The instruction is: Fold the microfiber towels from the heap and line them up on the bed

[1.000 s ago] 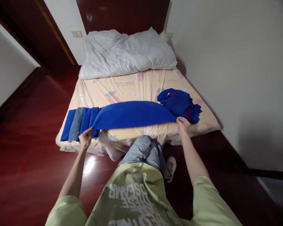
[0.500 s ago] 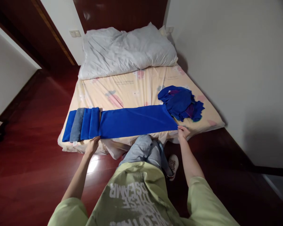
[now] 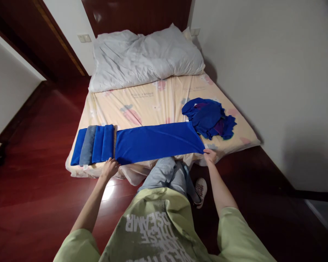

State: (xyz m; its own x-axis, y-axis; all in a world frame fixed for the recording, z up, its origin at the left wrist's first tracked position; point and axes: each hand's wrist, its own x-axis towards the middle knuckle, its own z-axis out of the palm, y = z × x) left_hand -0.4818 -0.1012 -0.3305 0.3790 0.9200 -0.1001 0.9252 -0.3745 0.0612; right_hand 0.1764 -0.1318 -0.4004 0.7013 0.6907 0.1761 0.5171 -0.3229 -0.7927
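Pinching near corners of long blue cloth (image 3: pixel 158 142): left hand (image 3: pixel 110 168) and right hand (image 3: pixel 210 156) closed on hem, keeping strip stretched flat along mattress (image 3: pixel 153 102) edge, between folded stack (image 3: pixel 94 144) and crumpled pile (image 3: pixel 207 118).

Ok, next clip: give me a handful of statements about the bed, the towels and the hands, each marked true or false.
1. The long blue towel lies flat across the near edge of the bed. True.
2. The left hand is at the towel's left near corner and the right hand at its right near corner. True.
3. The row of folded towels sits to the right of the long towel. False: it sits to its left.
4. All the folded towels are blue. False: one is grey.
5. A heap of loose blue cloths lies beyond the towel's right end. True.
6. The white pillow lies on the floor. False: it lies at the bed's far end.
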